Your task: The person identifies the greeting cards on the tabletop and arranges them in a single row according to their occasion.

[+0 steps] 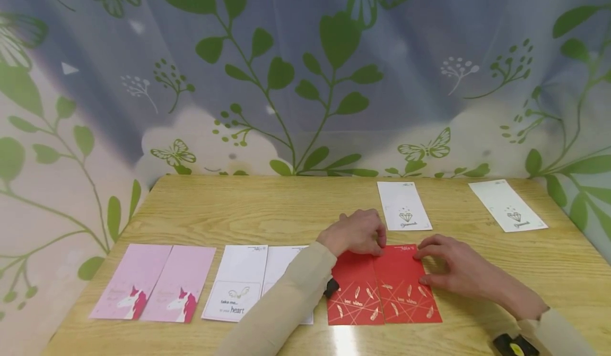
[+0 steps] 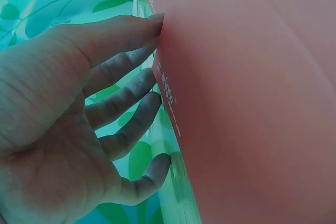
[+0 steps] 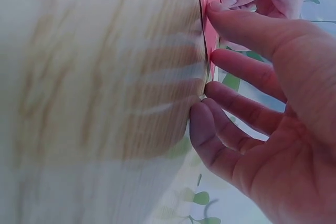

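Observation:
Two red "best wishes" cards lie side by side on the table, a left red card (image 1: 355,292) and a right red card (image 1: 406,292). Near their top edges, my left hand (image 1: 355,232) touches the red paper with its fingertips. In the left wrist view its thumb and fingers (image 2: 131,30) reach the card's edge, spread apart. My right hand (image 1: 458,268) lies beside the right red card, thumb and forefinger touching its right edge. The right wrist view shows the right hand's other fingertips (image 3: 202,124) resting on the tabletop.
Two pink unicorn cards (image 1: 179,284) lie at the left of the wooden table (image 1: 215,202). A white winged-heart card (image 1: 236,281) and another white card (image 1: 281,263) lie partly under my left sleeve. Two white diamond cards (image 1: 404,205) stand apart at the back right. A patterned curtain (image 1: 296,133) hangs behind.

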Motion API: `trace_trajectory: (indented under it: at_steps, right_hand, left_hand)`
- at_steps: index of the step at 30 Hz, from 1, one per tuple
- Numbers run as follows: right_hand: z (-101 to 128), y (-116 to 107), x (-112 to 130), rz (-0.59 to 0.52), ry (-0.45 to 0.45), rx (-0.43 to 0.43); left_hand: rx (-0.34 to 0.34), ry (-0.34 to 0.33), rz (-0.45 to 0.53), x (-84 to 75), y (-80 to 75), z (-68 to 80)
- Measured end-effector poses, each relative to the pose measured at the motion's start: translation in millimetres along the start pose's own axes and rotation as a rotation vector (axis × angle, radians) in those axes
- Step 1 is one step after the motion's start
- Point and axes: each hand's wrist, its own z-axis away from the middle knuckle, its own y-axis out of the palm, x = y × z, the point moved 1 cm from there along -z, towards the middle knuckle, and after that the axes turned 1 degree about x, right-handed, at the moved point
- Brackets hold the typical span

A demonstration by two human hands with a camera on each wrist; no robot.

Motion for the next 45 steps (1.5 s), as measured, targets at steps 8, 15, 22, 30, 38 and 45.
trace_trajectory:
  at_steps: [8,15,22,30,38,45]
  right_hand:
    - [2,-1,2,-0.007,0.007,-0.011]
    - [3,-2,4,-0.027,0.084,0.054]
    - [3,-3,5,-0.039,0.099,0.063]
    - [3,-5,6,-0.053,0.075,0.016]
    - [5,-6,4,-0.016,0.107,-0.070]
    - [-4,-12,-3,0.066,0.217,0.007]
  left_hand:
    - [0.004,0.018,-0.015,1.7,0.5,0.6]
    - [0.007,0.018,-0.009,1.1,0.2,1.3]
    - [0.008,0.017,-0.009,1.3,0.0,1.6]
    - [0.010,0.033,0.033,2.7,-3.2,2.7]
    - [-0.182,-0.006,0.014,12.0,-5.4,2.6]
    - [-0.245,-0.125,-0.124,22.3,-11.6,-1.7]
